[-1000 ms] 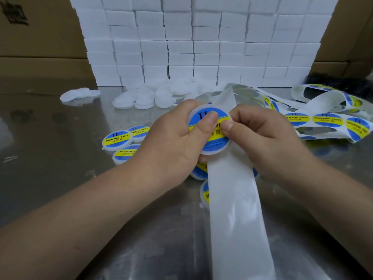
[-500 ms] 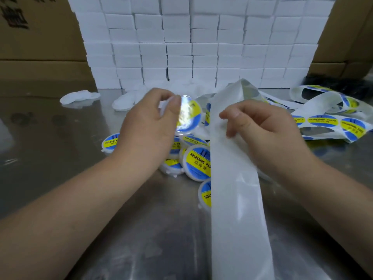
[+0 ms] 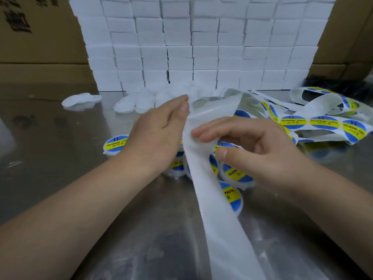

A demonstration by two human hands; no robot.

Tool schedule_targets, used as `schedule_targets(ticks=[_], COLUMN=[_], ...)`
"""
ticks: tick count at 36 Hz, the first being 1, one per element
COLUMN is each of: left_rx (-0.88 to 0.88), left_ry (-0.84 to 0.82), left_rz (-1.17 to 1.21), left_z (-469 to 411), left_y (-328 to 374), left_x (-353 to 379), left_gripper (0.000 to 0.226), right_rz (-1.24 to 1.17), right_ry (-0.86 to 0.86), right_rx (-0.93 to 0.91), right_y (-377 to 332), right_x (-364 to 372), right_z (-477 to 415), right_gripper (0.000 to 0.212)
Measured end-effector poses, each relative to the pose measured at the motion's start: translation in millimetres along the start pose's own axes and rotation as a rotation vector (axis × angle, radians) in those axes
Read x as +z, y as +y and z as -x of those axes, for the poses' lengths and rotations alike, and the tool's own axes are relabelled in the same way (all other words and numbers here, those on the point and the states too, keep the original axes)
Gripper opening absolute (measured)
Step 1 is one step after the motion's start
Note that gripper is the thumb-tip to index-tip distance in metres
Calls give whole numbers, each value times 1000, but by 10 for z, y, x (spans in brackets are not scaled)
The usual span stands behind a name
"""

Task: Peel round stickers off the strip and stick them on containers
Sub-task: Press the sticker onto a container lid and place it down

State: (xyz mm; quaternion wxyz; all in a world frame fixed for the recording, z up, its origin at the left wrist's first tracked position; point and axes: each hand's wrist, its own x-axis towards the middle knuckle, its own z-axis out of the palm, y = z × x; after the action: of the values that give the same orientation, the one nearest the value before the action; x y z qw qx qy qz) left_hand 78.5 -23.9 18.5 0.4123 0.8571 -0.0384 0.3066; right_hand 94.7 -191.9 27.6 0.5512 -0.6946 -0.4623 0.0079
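Observation:
A long white backing strip [image 3: 220, 219] runs from the near edge up between my hands, and its far part [image 3: 323, 123] still carries blue-and-yellow round stickers. My right hand [image 3: 252, 150] lays its fingertips on the strip, with the thumb apart below it. My left hand [image 3: 159, 134] stretches forward with straight fingers and holds nothing; its fingertips are close to the unlabelled white containers [image 3: 131, 105]. Several labelled containers [image 3: 115, 144] lie under and between my hands, partly hidden.
A wall of stacked white boxes [image 3: 201, 47] stands at the back, with cardboard cartons [image 3: 40, 37] on both sides. More plain white containers [image 3: 80, 100] lie at the far left on the shiny metal table [image 3: 50, 158].
My left hand has let go of the labelled container it held and has moved forward and to the right, empty. My right hand has changed from pinching the strip to resting its fingers on it.

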Motion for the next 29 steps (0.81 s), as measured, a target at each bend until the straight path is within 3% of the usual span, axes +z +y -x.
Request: schedule_targets(ticks=[3,6,11,13,16,20,24,29], left_rx=[-43,-115,-51,-40,-39,-26,-40,-54], left_ry=[-67,-165,-74,-40,56,94,-13,-106], left_rz=[310,498,543,560,582,572,605,558], left_z=[20,33,48,52,50,51,92,132], left_y=[60,81,132,130,158,194,249,261], left_x=[5,4,43,47,29,4,14,34], left_gripper=[27,37,15,13,23,24,18,19], right_rz=[-63,-57,-55,-44,-30,-42,-159,-121], right_ry=[-45,-46,-85,-8,275,564,596,619], right_rx=[14,34,51,7,-42,74,392,460], right_y=[-31,-40,-5,14,61,122,191,190], right_x=[2,-2,8,1,-49,-128,-170,-170], right_z=[20,19,23,21,-8,-96,-205,-233], right_gripper=[20,18,11,15,32,40,53,45])
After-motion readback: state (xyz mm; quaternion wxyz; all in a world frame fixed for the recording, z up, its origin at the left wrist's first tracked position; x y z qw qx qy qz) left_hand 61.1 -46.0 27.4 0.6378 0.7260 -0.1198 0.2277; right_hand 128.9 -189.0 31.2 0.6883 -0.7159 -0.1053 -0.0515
